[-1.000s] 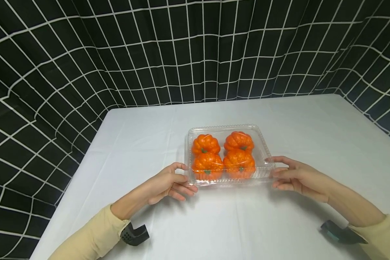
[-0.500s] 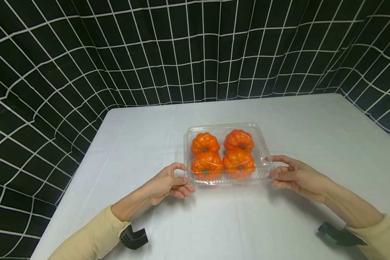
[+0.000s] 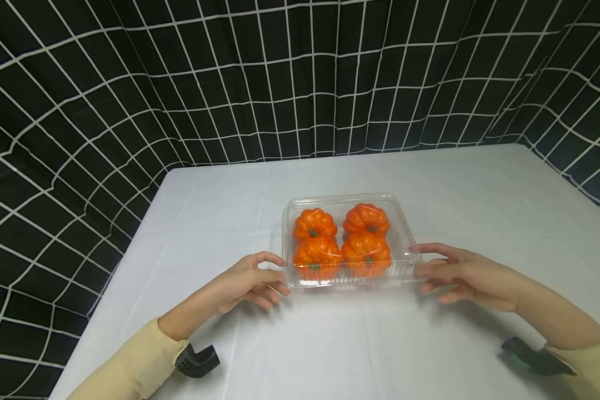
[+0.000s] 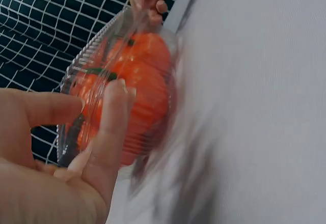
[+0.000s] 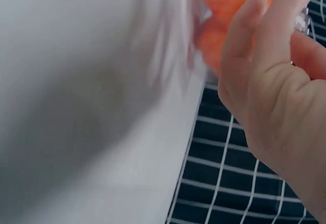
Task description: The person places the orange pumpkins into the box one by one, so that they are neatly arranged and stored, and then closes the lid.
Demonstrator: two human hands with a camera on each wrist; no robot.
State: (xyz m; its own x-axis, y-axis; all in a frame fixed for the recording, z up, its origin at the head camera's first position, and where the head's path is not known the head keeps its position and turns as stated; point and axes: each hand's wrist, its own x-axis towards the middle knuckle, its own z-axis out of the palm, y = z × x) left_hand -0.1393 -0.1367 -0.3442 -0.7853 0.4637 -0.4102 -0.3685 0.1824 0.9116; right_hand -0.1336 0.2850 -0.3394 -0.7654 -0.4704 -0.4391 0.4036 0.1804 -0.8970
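Observation:
A clear plastic clamshell container sits on the white-covered table with its lid down. Inside are several small orange pumpkins with green stems, in two rows. My left hand is at the container's near left corner, fingers loosely spread and thumb parted from the index finger. At the near right corner is my right hand, its fingers spread, with the index fingertip and thumb at the container's edge. Whether those tips still touch the plastic is hard to tell.
A white cloth covers the table. Black curtains with a white grid stand behind it and along both sides. Dark wrist devices sit at both cuffs.
Both hands held the container's near corners and lifted it slightly half a second ago. It has since come down a little; the left hand has drawn away leftward and the right hand's fingers have loosened.

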